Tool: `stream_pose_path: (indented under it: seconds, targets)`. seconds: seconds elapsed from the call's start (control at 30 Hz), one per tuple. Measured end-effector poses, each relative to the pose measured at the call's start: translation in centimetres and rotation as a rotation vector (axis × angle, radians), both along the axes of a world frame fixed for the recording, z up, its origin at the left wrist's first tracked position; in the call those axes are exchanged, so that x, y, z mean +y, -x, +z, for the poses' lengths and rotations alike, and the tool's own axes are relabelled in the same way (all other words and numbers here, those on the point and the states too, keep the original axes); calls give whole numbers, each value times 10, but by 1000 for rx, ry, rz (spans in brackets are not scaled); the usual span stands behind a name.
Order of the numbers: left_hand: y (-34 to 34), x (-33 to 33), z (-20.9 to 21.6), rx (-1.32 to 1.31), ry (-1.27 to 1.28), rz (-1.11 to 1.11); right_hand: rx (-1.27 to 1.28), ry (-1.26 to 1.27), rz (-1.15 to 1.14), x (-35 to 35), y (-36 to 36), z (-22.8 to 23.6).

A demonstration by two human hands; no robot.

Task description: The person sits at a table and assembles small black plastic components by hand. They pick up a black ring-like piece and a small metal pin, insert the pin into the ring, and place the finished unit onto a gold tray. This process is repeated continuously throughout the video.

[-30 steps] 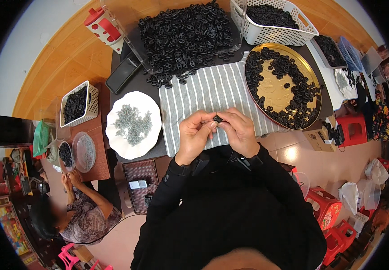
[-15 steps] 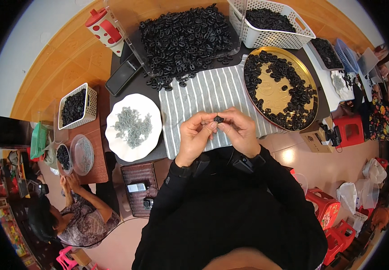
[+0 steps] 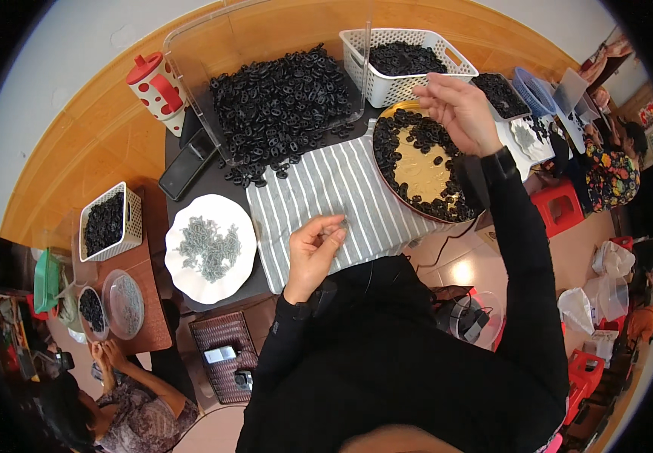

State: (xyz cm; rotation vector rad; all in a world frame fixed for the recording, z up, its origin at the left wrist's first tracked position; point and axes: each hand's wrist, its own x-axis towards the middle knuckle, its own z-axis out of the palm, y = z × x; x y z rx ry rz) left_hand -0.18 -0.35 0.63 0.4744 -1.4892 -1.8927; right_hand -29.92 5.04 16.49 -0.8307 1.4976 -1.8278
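Observation:
My left hand (image 3: 313, 257) is over the grey-and-white striped cloth (image 3: 304, 185), thumb and forefinger brought together. Something small and greyish may be at its fingertips, too small to make out. My right hand (image 3: 458, 113) is raised above the far rim of the round gold tray (image 3: 420, 174), in front of the white perforated basket (image 3: 390, 90). Its fingers are stretched out, and I see nothing in them. Small black pieces with holes lie around the tray, and more black pieces fill the basket. Left of the cloth, a white scalloped plate (image 3: 177, 264) holds small grey pieces.
A clear bin (image 3: 179, 68) with a heap of black pieces stands at the back, beside a phone (image 3: 187, 166) and a spotted jug (image 3: 156, 94). Another person's hands (image 3: 107, 353) are at a side table on the left. Red stools (image 3: 556, 208) stand right.
My hands have parted. The right one has gone up and right above the tray, without the black piece both were holding. My left hand stays over the cloth. The view has shifted.

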Motion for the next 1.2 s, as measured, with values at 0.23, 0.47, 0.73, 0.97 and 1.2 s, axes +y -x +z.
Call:
stream_pose_path:
  seconds: [0.23,0.47,0.73,0.97,1.2]
  targets:
    - [0,2,2,-21,13,0,691,-445,205,33,16,-69]
    - [0,0,-1,-33,14,15,1026,-507,388,51,-11,-91]
    - [3,-1,-1,59,-69,244,1158,-476,404,51,-17,-96]
    - [3,-2,-5,42,-69,324,1000,-276,244,65,-56,-75]
    - [5,-2,-3,29,-41,333,948,-271,398,49,-113,-119]
